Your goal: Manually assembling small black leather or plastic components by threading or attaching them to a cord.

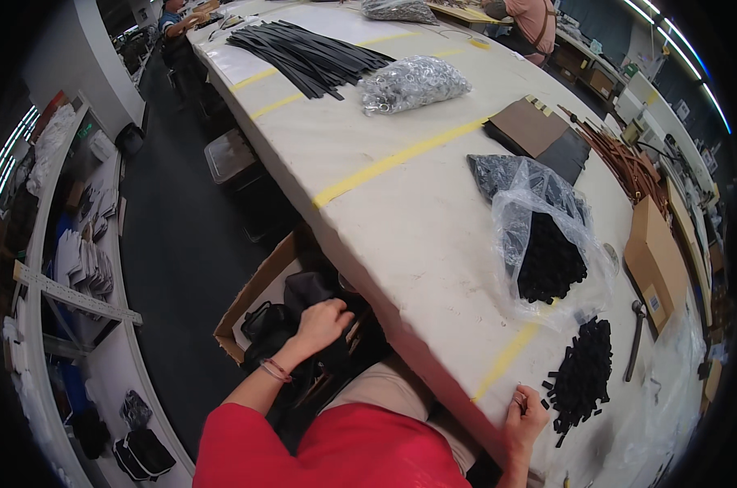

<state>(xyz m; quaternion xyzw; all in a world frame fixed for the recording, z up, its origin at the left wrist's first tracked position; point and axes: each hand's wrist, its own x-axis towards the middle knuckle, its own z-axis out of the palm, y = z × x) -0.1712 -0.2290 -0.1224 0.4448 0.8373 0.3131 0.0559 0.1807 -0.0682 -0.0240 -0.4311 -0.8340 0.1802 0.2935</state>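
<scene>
Closed around black bag (291, 325), left hand (321, 324), lower centre, over cardboard box (250, 297). Right hand (524, 415) pinching small black piece at table (401, 220) edge; black pieces pile (586, 370) just right, nearer this hand.

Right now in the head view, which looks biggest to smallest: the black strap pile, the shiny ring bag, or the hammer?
1. Black strap pile, widest spread.
2. Shiny ring bag.
3. Hammer, thin, looks smallest.
The strap pile and ring bag lie farther from the camera, and the fisheye bends things, so true sizes may differ.
</scene>
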